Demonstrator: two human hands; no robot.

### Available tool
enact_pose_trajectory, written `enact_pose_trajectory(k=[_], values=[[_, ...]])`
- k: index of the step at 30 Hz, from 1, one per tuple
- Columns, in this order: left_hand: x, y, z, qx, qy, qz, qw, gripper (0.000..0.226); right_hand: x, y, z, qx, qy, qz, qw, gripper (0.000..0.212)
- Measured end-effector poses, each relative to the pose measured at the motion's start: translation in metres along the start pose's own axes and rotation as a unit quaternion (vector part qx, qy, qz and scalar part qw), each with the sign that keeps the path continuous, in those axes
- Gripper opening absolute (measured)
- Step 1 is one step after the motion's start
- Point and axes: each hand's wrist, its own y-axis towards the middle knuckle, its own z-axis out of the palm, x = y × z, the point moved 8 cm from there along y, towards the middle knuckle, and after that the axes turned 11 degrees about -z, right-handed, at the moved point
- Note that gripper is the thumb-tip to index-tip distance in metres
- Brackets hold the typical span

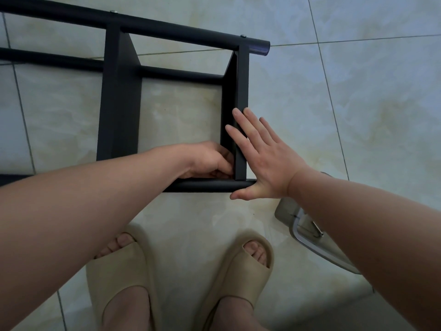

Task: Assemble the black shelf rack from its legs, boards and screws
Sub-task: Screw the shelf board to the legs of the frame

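Two hands: both at the near right corner of the rack (119, 103), centre frame; it lies on its side on the tiles.
Right hand (265, 161): flat, fingers straight, pressed against the right board (240, 80); we judge it braces the board square.
Left hand (210, 161): curled inside the corner above the near leg (205, 186); whether it pinches a screw we cannot tell.
Far leg (167, 25): upper frame, two screw heads (243, 36) already in.

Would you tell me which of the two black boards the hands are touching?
The right board: the right hand lies flat against it, and the left hand curls at its near corner. The left board is untouched.
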Motion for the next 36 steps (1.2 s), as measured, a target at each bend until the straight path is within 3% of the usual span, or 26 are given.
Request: enact_pose_trajectory(k=[12, 20, 25, 36], values=[[0.0017, 0.0009, 0.0059, 0.042, -0.029, 0.001, 0.999, 0.014, 0.0008, 0.0, -0.0017, -0.001, 0.002, 0.0, 1.0, 0.125], [0.0018, -0.0002, -0.0008, -0.008, 0.029, -0.016, 0.999, 0.009, 0.0012, 0.0004, -0.0011, -0.003, 0.004, 0.0, 1.0, 0.125], [0.0033, 0.001, 0.0018, 0.014, -0.002, -0.011, 1.0, 0.018, 0.0005, 0.0004, -0.0011, -0.001, 0.003, 0.0, 1.0, 0.126], [0.0027, -0.001, -0.0006, -0.003, 0.018, -0.002, 1.0, 0.008, 0.0006, 0.0007, 0.0005, -0.005, -0.003, -0.004, 1.0, 0.126]])
